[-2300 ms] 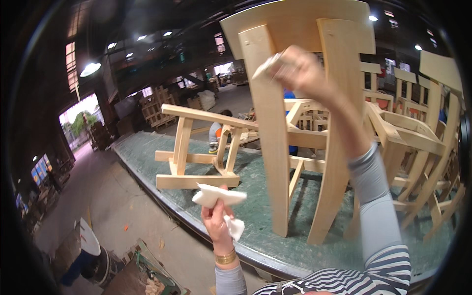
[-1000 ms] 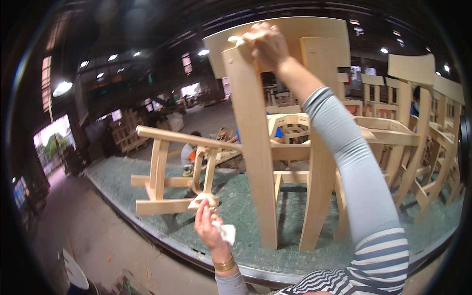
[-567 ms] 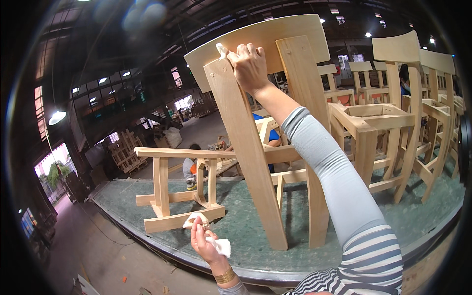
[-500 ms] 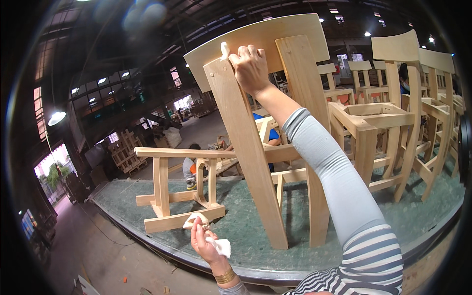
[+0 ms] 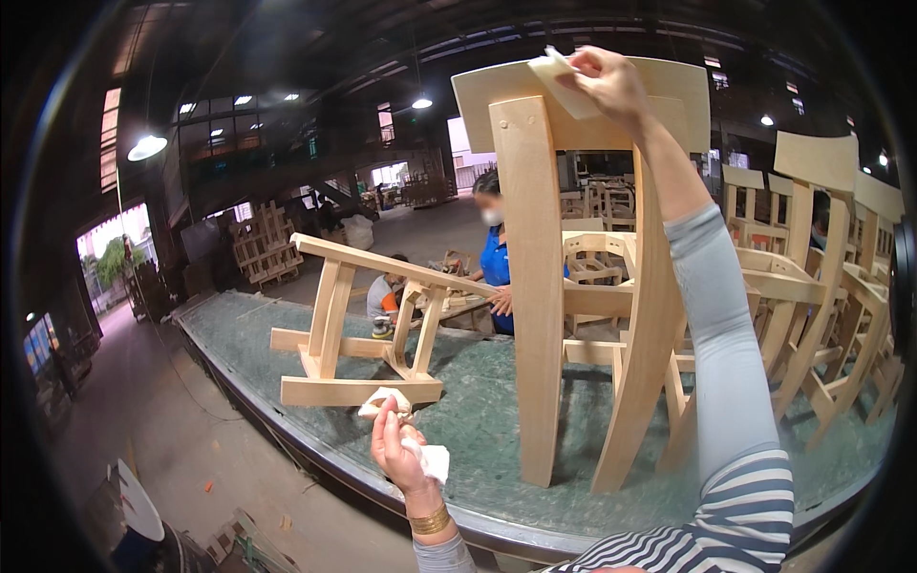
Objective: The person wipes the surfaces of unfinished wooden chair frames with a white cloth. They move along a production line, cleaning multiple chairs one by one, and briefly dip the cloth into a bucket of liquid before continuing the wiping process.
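An unfinished pale wooden chair (image 5: 541, 286) stands upright on a long green-topped workbench (image 5: 478, 435). My right hand (image 5: 607, 84) is raised to the top of its backrest and presses a folded sheet of sandpaper (image 5: 557, 69) against the top rail. My left hand (image 5: 396, 449) hovers low over the bench's front edge, fingers closed on white folded sandpaper pieces (image 5: 432, 460). Just beyond my left hand lies a second chair frame (image 5: 368, 329), tipped on its side.
Two other people (image 5: 492, 253) work on the far side of the bench. More unfinished chairs (image 5: 812, 277) crowd the right end. Stacked wooden frames (image 5: 260, 244) stand in the hall behind. A concrete aisle (image 5: 172, 439) with scraps runs along the bench's left.
My right hand has slid the sandpaper along the backrest's top edge, from the left post toward the middle. The view has swung. My left hand stays low with its paper.
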Motion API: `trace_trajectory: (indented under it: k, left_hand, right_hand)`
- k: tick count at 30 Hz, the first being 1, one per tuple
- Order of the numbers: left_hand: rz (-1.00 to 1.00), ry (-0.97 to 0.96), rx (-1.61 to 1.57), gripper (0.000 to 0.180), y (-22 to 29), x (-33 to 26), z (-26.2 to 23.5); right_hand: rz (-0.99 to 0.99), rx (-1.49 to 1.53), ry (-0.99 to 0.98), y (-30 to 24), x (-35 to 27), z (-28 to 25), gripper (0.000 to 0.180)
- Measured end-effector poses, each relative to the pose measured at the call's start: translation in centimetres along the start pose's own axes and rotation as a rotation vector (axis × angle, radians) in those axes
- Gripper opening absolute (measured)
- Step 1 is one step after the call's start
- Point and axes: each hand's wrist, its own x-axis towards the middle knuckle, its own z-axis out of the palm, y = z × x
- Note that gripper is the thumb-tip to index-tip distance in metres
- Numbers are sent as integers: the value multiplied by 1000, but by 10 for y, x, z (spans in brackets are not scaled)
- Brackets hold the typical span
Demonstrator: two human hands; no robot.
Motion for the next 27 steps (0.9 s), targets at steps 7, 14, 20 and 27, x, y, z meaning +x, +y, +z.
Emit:
trace_trajectory:
  k: [7, 14, 20, 27]
  left_hand:
    - [-31, 34, -10, 29, -24, -4, -14]
    - [-9, 78, -8, 28, -15, -2, -14]
    - [5, 94, 12, 28, -6, -5, -19]
    - [50, 96, 38, 29, 5, 0, -29]
  right_hand:
    - [-210, -968, -395, -19, 51, 40, 11]
    - [-88, -895, -111, 3, 14, 37, 13]
    - [131, -685, 219, 0, -34, 53, 14]
    - [321, -853, -306, 0, -84, 45, 14]
